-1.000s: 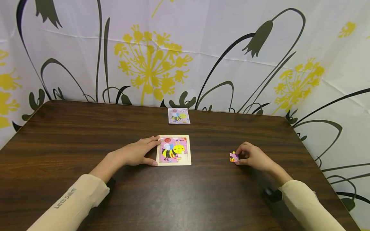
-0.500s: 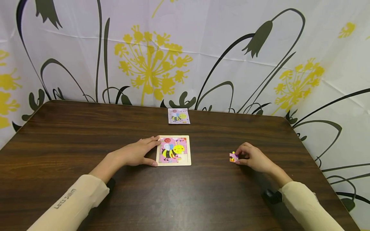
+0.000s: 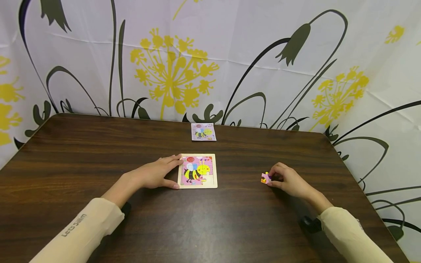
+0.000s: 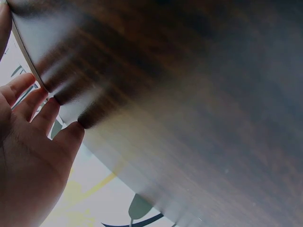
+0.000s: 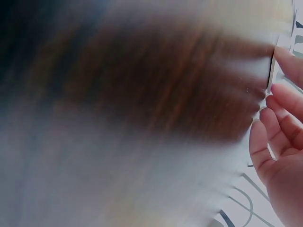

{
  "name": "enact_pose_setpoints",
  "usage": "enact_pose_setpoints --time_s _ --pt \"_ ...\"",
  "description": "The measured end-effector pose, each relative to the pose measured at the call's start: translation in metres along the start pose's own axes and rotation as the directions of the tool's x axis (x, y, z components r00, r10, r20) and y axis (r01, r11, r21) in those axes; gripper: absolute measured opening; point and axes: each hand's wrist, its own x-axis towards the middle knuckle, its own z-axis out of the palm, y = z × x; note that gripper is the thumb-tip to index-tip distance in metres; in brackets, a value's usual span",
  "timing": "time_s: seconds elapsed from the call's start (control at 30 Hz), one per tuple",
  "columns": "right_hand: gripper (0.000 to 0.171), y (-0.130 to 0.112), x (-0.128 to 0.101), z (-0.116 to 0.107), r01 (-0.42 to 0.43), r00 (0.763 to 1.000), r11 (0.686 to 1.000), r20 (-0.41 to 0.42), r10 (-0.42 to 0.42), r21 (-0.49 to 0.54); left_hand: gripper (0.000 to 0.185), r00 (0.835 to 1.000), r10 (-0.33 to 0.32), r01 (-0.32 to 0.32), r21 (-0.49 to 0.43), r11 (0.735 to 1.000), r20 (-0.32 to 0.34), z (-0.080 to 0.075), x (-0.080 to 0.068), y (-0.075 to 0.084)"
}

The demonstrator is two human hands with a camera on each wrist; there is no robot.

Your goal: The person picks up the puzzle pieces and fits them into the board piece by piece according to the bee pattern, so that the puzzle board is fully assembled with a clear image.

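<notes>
A small wooden puzzle board (image 3: 197, 171) with a bee picture lies in the middle of the dark table (image 3: 82, 153); one spot at its lower right is bare. My left hand (image 3: 154, 174) rests flat against the board's left edge, fingers straight. To the right, my right hand (image 3: 285, 178) pinches a loose pink and orange puzzle piece (image 3: 265, 178) just above the tabletop. The left wrist view shows straight fingers (image 4: 35, 111) touching the blurred table. In the right wrist view, curled fingers (image 5: 279, 123) show at the right edge; the piece is hidden.
A small picture card (image 3: 203, 132) of the same bee lies near the table's far edge. A flower-printed curtain (image 3: 210, 54) hangs behind the table. The table's right corner (image 3: 323, 137) is rounded.
The right hand has tipped the puzzle piece up slightly off the table. The left hand and the board have not moved.
</notes>
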Motion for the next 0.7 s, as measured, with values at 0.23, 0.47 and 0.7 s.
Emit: enact_pose_setpoints --time_s 0.23,0.47,0.7 --pt "0.02 -0.001 0.003 0.0 -0.019 1.0 0.999 -0.012 0.02 0.032 0.083 1.0 0.001 -0.001 -0.003 1.0 0.002 0.0 -0.001 0.0" --pt "0.021 -0.008 0.011 0.003 -0.033 0.999 0.997 -0.002 0.033 0.067 0.084 1.0 0.004 -0.004 -0.005 1.0 0.002 -0.001 0.0 0.0" --pt "0.021 -0.021 0.023 0.01 0.009 0.999 0.998 0.033 -0.011 0.058 0.083 1.0 0.001 -0.001 -0.008 1.0 0.009 -0.001 -0.001 0.001"
